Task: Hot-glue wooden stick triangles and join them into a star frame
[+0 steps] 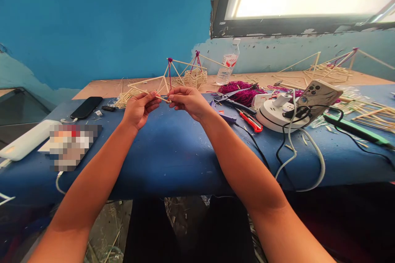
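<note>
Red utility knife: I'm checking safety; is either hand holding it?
No, the utility knife lies on the tabletop, apart from the left hand and right hand.

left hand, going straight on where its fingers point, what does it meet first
Probably the right hand, which faces the left hand across the thin stick between them, though depth is hard to judge from this one view.

The sticks (163, 99) are pale tan, the yarn (230, 87) purple, the tabletop covering (173, 156) blue.
</note>
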Available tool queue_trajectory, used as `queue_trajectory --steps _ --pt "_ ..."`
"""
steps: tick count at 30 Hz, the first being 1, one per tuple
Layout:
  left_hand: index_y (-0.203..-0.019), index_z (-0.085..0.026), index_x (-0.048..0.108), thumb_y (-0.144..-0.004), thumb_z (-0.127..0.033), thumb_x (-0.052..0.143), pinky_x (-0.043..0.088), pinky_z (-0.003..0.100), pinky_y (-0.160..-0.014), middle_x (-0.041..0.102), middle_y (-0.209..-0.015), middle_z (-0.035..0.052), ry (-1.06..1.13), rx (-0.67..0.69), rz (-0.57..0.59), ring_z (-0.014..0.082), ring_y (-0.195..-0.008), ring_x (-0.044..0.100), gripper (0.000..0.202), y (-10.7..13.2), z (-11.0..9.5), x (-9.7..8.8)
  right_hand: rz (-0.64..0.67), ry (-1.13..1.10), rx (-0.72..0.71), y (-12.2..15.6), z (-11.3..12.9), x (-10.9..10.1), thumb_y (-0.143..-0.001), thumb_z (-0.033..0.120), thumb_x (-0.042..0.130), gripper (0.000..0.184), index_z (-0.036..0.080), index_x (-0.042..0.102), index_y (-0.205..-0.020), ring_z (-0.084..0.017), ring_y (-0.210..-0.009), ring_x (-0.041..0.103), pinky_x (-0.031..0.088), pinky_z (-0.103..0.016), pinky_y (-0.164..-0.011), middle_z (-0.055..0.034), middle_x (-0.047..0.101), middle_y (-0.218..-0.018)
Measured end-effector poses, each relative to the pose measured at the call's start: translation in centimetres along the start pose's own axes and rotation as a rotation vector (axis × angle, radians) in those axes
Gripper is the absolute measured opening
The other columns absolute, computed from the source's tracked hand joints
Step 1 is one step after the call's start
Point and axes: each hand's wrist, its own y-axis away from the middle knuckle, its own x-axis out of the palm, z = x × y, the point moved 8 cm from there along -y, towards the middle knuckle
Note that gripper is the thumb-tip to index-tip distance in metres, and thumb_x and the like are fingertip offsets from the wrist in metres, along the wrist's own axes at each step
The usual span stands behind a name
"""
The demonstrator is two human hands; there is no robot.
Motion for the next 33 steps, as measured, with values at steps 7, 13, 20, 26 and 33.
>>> queue_trajectory --steps 7,13,20,26,33 --pt "-0.079 -0.015 0.077 -0.088 -0.021 0.09 0.064 0.021 -0.073 0.081 -0.083 0.0031 0.007 -0.011 0.018 0.012 -0.073 0.078 0.016 -0.14 0.1 -0.02 0.017 -0.027 0.018 0.11 -0.11 0.1 -0.08 0.022 0.089 0.017 0.019 0.075 -0.087 -0.01 -0.066 0.07 0.055 -0.02 -0.064 -0.0004 0.078 -0.078" --pt "-0.079 -0.015 0.077 -0.089 -0.02 0.088 0.064 0.019 -0.071 0.081 -0.082 0.003 0.0 -0.016 0.017 0.0118 -0.073 0.078 0.016 -0.06 0.06 0.03 0.025 -0.033 0.006 0.19 0.02 0.2 -0.079 0.02 0.089 0.016 0.019 0.075 -0.087 -0.01 -0.066 0.07 0.056 -0.021 -0.066 0.0008 0.076 -0.074" --pt "-0.08 -0.016 0.077 -0.09 -0.02 0.086 0.064 0.021 -0.072 0.081 -0.081 0.0037 -0.01 -0.044 0.005 0.013 -0.073 0.078 0.014 -0.04 0.38 -0.03 0.027 -0.008 0.002 0.01 -0.07 0.09 -0.077 0.019 0.091 0.02 0.019 0.075 -0.087 -0.01 -0.066 0.07 0.057 -0.022 -0.067 0.0008 0.076 -0.074" --pt "-0.079 -0.014 0.078 -0.094 -0.015 0.079 0.063 0.019 -0.071 0.08 -0.08 0.0045 0.0 -0.088 -0.01 0.0109 -0.071 0.076 0.015 -0.14 0.91 -0.02 0.022 0.003 0.063 -0.14 -0.76 0.02 -0.076 0.014 0.091 0.019 0.018 0.073 -0.084 -0.01 -0.065 0.071 0.057 -0.02 -0.065 -0.0002 0.077 -0.074" --pt "-0.085 -0.015 0.081 -0.088 -0.015 0.085 0.064 0.022 -0.078 0.083 -0.09 0.0051 -0.011 -0.062 0.048 0.0121 -0.076 0.077 0.006 -0.1 0.96 0.31 -0.002 0.006 0.038 -0.05 -0.46 0.04 -0.076 0.015 0.093 0.021 0.019 0.074 -0.084 -0.012 -0.069 0.072 0.057 -0.022 -0.066 0.0 0.077 -0.074"
